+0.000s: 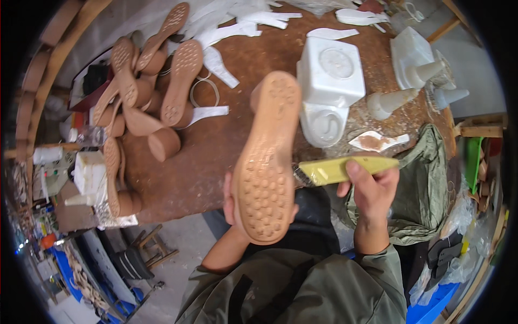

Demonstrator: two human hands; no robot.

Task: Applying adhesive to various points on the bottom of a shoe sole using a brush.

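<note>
A tan heeled shoe sole (270,156), its studded underside facing up, is held upright in front of me. My left hand (229,202) grips it from beneath near the wide toe end; fingertips show at both edges and the palm is hidden. In my right hand (372,189) is a brush (334,170) with a flat yellow-green handle, thumb on top. Its dark bristles meet or nearly meet the sole's right edge; contact is unclear. A wet-looking sheen lies on part of the sole. Just beyond the brush stands a white plastic glue dispenser (332,70) with a round front cup.
Several tan heeled soles (181,81) are piled at the table's left. White strap-like pieces (218,65) lie at the back. Right of the dispenser are white nozzles (388,102), a white insole-shaped piece (372,141) and a crumpled green cloth (426,200) over the table edge.
</note>
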